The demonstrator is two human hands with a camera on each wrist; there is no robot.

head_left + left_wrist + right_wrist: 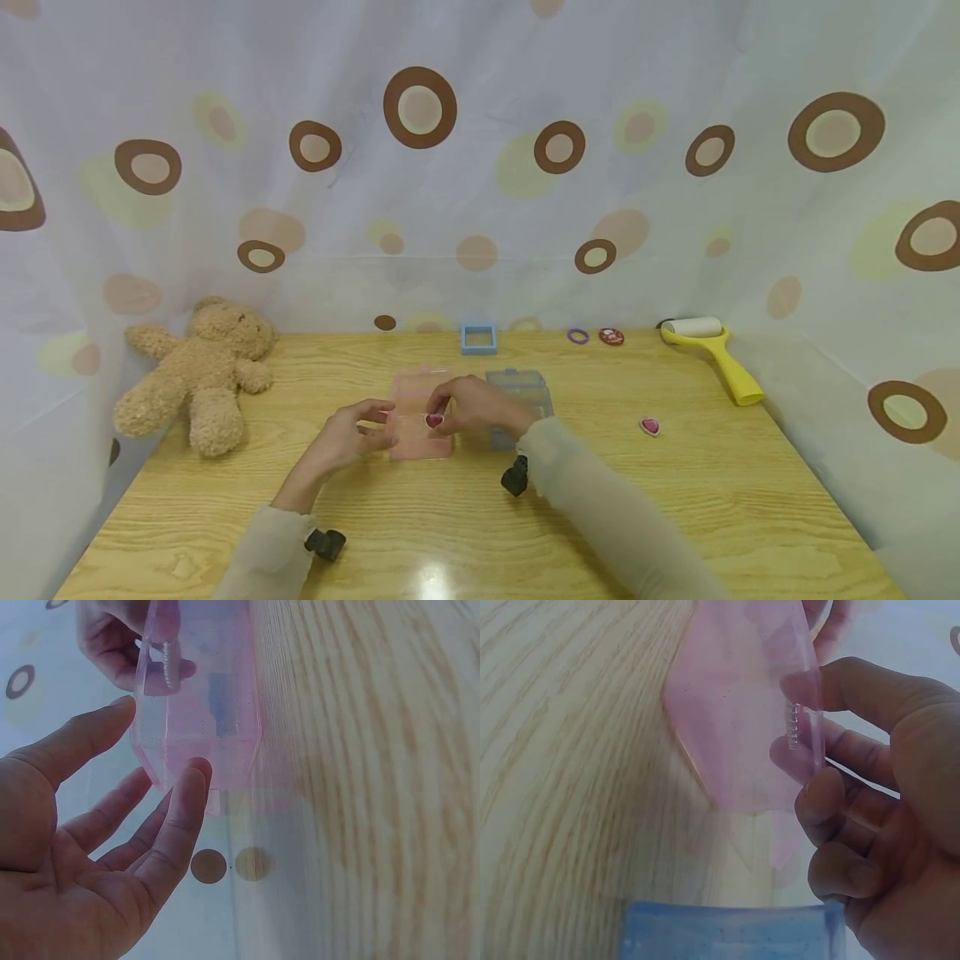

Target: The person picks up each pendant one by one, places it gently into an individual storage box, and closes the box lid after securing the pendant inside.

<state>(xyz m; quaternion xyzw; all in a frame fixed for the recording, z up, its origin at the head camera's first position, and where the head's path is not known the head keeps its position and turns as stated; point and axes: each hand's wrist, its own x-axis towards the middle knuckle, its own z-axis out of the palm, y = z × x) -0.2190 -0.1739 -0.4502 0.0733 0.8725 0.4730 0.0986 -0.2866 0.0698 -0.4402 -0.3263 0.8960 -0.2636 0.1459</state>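
Fingers (pixel 855 752) pinch one pink gem (pixel 434 421) of two.

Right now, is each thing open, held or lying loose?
Pink heart gem, pinched by right hand
Pink box, open
Blue box, partly hidden, unclear
Left hand, relaxed
Other heart gem, loose
Teddy bear, loose
Lint roller, lying down
Purple ring, loose
Blue square frame, loose
Red disc, loose

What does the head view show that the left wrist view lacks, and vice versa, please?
Only the head view shows the teddy bear, yellow-handled lint roller, blue square frame and the loose heart gem at right. Only the left wrist view shows the left hand from its palm side. Both share the right hand, the held heart gem, the translucent pink box and the wooden table.
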